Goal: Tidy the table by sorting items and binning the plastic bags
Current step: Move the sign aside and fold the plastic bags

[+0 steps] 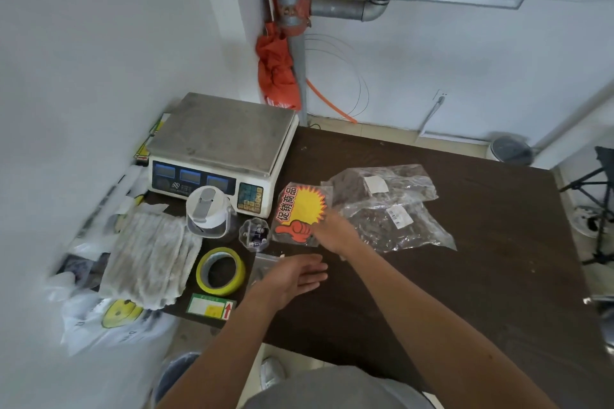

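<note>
On the dark table (465, 242) lie two clear plastic bags with brown contents, one further back (385, 184) and one nearer (398, 229). A red and yellow promo sign in a clear sleeve (299, 212) lies left of them. My right hand (335, 231) reaches onto the sign's right edge; its fingertips are blurred. My left hand (299, 276) hovers flat, fingers straight, over a small clear bag (265, 264). A yellow tape roll (221, 271), a small clear container (254, 232) and a lidded jar (207, 211) stand at the left.
A white weighing scale (219, 149) fills the back left corner. A grey folded cloth (149, 256) lies on white smiley plastic bags (113, 315) hanging off the left edge. A green-bordered label (211, 305) lies near the front edge. A tripod (598, 209) stands at right.
</note>
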Demonstrator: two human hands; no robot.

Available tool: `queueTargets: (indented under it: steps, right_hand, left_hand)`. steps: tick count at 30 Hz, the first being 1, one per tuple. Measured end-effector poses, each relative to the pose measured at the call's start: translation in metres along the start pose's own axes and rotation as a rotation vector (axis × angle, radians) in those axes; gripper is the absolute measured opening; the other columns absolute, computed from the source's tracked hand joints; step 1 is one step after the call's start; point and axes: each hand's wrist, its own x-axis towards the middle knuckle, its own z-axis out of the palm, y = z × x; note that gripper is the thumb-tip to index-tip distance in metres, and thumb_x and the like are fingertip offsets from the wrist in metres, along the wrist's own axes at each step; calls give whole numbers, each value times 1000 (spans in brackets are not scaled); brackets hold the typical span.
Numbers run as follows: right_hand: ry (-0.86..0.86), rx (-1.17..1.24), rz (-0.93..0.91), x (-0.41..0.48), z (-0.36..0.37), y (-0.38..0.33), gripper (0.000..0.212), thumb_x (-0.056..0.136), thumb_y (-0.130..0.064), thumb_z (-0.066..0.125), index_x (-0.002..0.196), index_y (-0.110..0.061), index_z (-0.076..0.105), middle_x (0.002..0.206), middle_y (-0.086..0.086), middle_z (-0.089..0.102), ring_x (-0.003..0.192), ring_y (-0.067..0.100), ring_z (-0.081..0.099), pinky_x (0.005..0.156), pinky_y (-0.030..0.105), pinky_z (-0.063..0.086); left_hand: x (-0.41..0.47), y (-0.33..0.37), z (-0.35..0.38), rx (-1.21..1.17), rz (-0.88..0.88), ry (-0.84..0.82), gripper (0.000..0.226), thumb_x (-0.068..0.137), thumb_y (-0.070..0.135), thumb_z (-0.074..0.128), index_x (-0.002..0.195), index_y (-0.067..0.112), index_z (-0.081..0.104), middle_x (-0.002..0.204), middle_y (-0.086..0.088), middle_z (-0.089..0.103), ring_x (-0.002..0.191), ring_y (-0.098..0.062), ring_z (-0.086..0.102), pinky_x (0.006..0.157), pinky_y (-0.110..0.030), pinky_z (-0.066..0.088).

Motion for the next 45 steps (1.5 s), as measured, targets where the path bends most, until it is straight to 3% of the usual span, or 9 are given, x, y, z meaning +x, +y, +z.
queueTargets:
  steps: [10,13,17,20,23,28,34,41,45]
  right_hand:
    - [111,245,122,-43,-41,22,51,97,-36,52,141,-10,46,126,13,64,116,32,60,90,33,43]
    - [158,327,133,-49,-54,38,43,94,-35,55,131,-12,54,116,7,66,108,27,63,95,44,50]
    - [210,441,136,-54,-67,64,19,91,-34,58,91,-20,70,86,2,74,84,25,71,81,48,59]
    - [176,550,185,-64,-74,81,26,99,-26,49,100,-7,68,90,13,76,77,26,73,75,42,63]
    - [181,607,207,-77,-83,94,31,102,-19,45,102,2,67,86,13,75,66,18,69,64,30,56]
    - [163,676,287,-86,-91,119,23,99,-17,49,99,-2,67,85,12,73,64,20,67,59,27,53]
    - [99,777,409,-94,-84,143,21,97,-14,50,94,-4,68,82,11,74,66,22,67,69,31,55]
    - [105,823,435,-99,-70,151,18,102,-19,49,114,-7,56,86,10,72,61,21,65,62,31,54]
    - [225,919,416,-95,-66,154,25,102,-28,54,123,-15,49,95,11,68,61,19,65,67,36,58]
  left_hand:
    - [8,5,41,42,55,91,19,100,22,56,105,8,68,103,-12,75,87,-22,72,91,-39,55]
    - [12,13,56,170,228,171,16,100,23,58,107,10,66,103,-10,74,93,-20,71,92,-41,56]
    - [20,29,72,463,518,249,12,97,27,61,105,19,63,104,-4,71,98,-19,68,88,-39,57]
    - [25,38,82,825,778,320,10,97,25,61,105,21,63,98,7,66,90,-7,62,75,-23,50]
    - [36,44,92,1029,924,323,12,93,17,62,104,20,65,100,4,66,92,-13,62,80,-30,52]
    - [50,61,117,1375,912,273,30,91,18,64,122,16,62,124,-4,60,117,-22,56,95,-37,48]
    - [63,62,133,1737,733,315,57,94,33,63,138,4,41,139,-18,44,131,-34,45,102,-42,47]
    - [75,61,131,1878,683,390,41,95,15,56,134,4,48,138,-19,48,129,-36,48,99,-42,47]
    - [77,53,131,1788,638,437,31,94,8,56,126,6,54,131,-18,56,120,-37,58,92,-44,50]
